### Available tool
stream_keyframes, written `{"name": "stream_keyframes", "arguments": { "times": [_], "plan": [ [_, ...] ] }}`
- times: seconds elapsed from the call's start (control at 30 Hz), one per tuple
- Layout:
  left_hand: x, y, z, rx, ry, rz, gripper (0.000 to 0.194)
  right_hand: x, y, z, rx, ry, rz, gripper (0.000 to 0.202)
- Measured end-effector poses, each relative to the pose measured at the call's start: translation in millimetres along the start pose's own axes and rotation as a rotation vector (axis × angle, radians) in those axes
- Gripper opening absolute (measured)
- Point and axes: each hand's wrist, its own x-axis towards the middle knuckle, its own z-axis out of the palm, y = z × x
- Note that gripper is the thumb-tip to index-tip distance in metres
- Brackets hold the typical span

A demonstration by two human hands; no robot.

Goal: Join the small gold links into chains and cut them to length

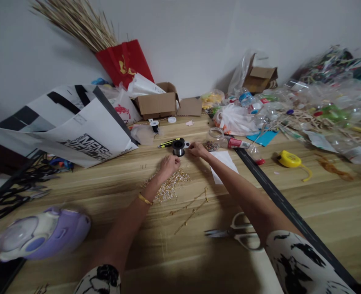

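Note:
My left hand [169, 165] is closed in a pinch just in front of a black spool of silvery wire [178, 148]. What its fingers hold, if anything, is too small to see. Below that hand spreads a pile of small gold and clear beads [169, 190]. To the right of the spool my right hand [198, 150] is closed too, fingertips down by a small white disc [187, 145]; its grip is hidden. A jar of brownish beads [214, 141] stands beside that hand. Nearer me lie a gold chain [194, 210] and white-handled scissors [229, 233].
A yellow-black cutter [168, 142] lies behind the spool. White paper [225, 166] is partly under my right forearm. A yellow tape measure [289, 159] and many plastic bottles [330, 110] are rightward. At left are a large paper bag [85, 132], black-handled scissors [13, 198] and a purple device [54, 232].

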Motion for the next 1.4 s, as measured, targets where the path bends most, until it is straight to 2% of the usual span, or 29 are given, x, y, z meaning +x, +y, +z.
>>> {"name": "stream_keyframes", "arguments": {
  "times": [0.2,0.47,0.7,0.97,1.2,1.4],
  "plan": [
    [-6.0,0.8,2.9,0.214,-0.091,0.173,0.011,-6.7,-0.8,5.3,-0.074,-0.006,-0.044,0.017],
    [-5.1,2.2,7.7,0.359,-0.132,0.270,0.020,-19.1,7.5,2.9,-0.163,0.011,-0.107,0.020],
    [-2.6,6.6,6.8,0.396,-0.152,0.241,0.017,-31.7,9.6,0.3,-0.204,0.028,-0.164,0.021],
    [-7.6,-4.7,0.2,0.346,-0.166,0.245,0.017,-51.6,4.6,4.9,-0.205,0.028,-0.236,0.020],
    [-9.1,-9.9,-5.1,0.260,-0.163,0.229,0.017,-71.5,-12.4,16.8,-0.213,-0.051,-0.371,0.023],
    [-12.0,-9.8,-12.1,0.179,-0.164,0.221,0.017,-73.4,-18.0,27.3,-0.305,-0.118,-0.396,0.020]
  ]
}}
